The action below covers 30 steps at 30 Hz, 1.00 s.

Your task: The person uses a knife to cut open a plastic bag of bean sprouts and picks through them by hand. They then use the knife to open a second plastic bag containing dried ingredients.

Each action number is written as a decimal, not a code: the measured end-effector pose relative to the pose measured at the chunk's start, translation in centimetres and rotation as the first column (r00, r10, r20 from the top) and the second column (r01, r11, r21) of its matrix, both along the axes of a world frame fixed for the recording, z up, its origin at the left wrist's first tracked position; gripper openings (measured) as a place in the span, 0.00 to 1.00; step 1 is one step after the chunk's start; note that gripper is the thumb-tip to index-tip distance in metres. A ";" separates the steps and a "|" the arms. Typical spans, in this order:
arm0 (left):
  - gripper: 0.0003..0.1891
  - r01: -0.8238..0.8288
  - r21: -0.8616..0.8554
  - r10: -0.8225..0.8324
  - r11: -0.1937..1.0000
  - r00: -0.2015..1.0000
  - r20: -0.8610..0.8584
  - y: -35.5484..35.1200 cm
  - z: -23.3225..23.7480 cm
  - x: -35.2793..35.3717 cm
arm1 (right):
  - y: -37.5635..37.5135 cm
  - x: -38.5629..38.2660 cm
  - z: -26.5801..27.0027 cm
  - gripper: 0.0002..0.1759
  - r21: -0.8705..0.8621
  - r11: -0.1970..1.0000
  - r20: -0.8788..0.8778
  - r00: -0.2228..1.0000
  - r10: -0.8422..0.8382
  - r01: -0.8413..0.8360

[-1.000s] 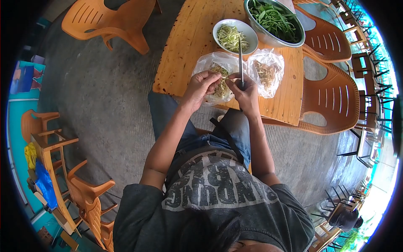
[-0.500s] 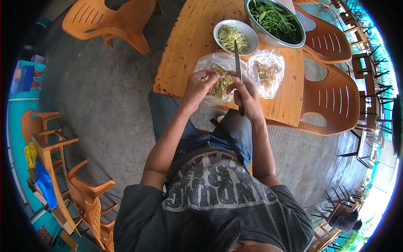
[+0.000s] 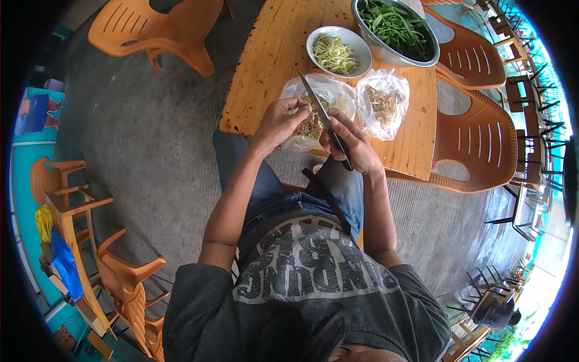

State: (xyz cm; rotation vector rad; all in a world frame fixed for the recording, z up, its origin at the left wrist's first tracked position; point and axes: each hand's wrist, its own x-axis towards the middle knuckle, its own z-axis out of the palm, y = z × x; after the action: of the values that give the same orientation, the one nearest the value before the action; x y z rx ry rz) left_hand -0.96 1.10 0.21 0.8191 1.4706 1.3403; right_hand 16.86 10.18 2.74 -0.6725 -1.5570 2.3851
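My left hand (image 3: pixel 279 125) is closed in a pinch on a bean sprout over an opened clear plastic bag (image 3: pixel 341 95). Bean sprouts (image 3: pixel 310 129) lie in that bag, partly hidden by my hands. In my right hand (image 3: pixel 356 146) is a knife (image 3: pixel 315 99) with a black handle, its blade slanting up and left near my left fingertips. Just beyond the bag stands a white bowl (image 3: pixel 363 57) with pale bean sprouts (image 3: pixel 332 54) in it. To the right lies a second clear plastic bag (image 3: pixel 398 112) with brownish scraps (image 3: pixel 381 104).
A metal bowl (image 3: pixel 393 58) of leafy greens (image 3: pixel 398 27) stands at the far right of the wooden table (image 3: pixel 265 66). Brown plastic chairs (image 3: pixel 479 139) line its right side. An orange chair (image 3: pixel 154 27) stands off to the left.
The knife has swung from nearly upright to a slant, its tip moving left toward my left fingers. My right hand has turned with it. My left hand has barely moved.
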 end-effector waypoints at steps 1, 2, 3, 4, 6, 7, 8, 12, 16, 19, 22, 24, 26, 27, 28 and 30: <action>0.09 0.002 0.000 -0.002 1.000 1.000 -0.015 0.0 0.2 0.0 | 0.0 0.0 0.0 0.24 0.005 1.000 -0.008 1.000 0.015 -0.015; 0.09 -0.011 0.017 0.011 1.000 1.000 -0.016 0.0 0.1 0.0 | 0.0 -0.1 -0.1 0.24 0.012 1.000 -0.006 1.000 0.017 -0.017; 0.09 -0.024 0.034 0.024 0.999 1.000 -0.017 0.1 0.0 0.0 | 0.0 -0.1 -0.2 0.24 0.019 1.000 -0.004 1.000 0.017 -0.017; 0.09 -0.036 0.050 0.037 0.998 0.999 -0.017 0.1 0.0 0.1 | -0.1 -0.1 -0.2 0.24 0.025 1.000 -0.001 1.000 0.018 -0.018; 0.09 -0.018 0.033 0.018 0.999 1.000 -0.001 0.0 0.1 0.0 | -0.1 -0.1 -0.3 0.24 0.026 1.000 0.008 1.000 -0.004 0.004; 0.09 -0.009 0.024 0.009 1.000 1.000 0.008 -0.1 0.2 -0.1 | -0.1 -0.1 -0.4 0.24 0.026 1.000 0.012 1.000 -0.016 0.016; 0.09 -0.009 0.023 0.009 1.000 1.000 0.001 -0.1 0.2 -0.1 | -0.1 -0.1 -0.4 0.24 0.034 0.999 0.017 1.000 -0.016 0.015; 0.09 -0.004 0.030 0.005 1.000 1.000 -0.026 -0.2 0.2 0.0 | -0.1 0.0 -0.4 0.23 0.043 0.999 0.025 1.000 -0.010 0.009; 0.09 -0.002 0.021 0.002 1.000 1.000 -0.010 0.0 -0.7 -0.1 | -0.1 -0.1 -0.5 0.22 0.028 1.000 0.016 1.000 -0.005 0.005; 0.08 0.001 0.027 -0.002 1.000 1.000 0.006 0.0 -0.9 -0.1 | -0.1 -0.1 -0.5 0.23 0.033 0.999 0.018 1.000 -0.025 0.025; 0.08 -0.001 0.035 0.002 0.999 1.000 -0.029 0.0 -0.4 0.0 | -0.2 -0.2 -0.4 0.23 0.010 0.999 0.035 0.998 -0.052 0.052; 0.09 0.023 0.009 -0.022 1.000 0.993 -0.118 0.4 0.0 -0.1 | 0.0 -0.4 -0.7 0.22 -0.004 0.997 0.031 0.997 -0.073 0.073; 0.09 0.039 0.006 -0.037 0.999 0.988 -0.150 0.4 0.3 -0.4 | -0.1 -0.6 -1.0 0.22 -0.033 0.996 0.026 0.997 -0.079 0.080; 0.09 0.051 0.022 -0.048 0.998 0.989 -0.137 0.5 0.3 -0.6 | -0.2 -0.7 -0.7 0.22 -0.051 0.995 0.025 0.996 -0.084 0.086; 0.09 0.067 0.041 -0.061 0.997 0.990 -0.124 0.6 0.5 -0.6 | -0.3 -0.6 -0.4 0.22 -0.067 0.993 0.023 0.995 -0.093 0.095; 0.10 0.072 0.031 -0.065 0.997 0.979 -0.195 0.7 0.9 -0.5 | -0.2 -0.5 -0.2 0.21 -0.079 0.993 0.008 0.996 -0.084 0.084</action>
State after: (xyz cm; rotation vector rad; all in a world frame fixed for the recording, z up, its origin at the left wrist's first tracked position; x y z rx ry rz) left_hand -1.43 1.80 1.13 1.0403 1.5560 1.2684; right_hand 16.34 9.97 2.58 -0.7450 -1.4134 2.3954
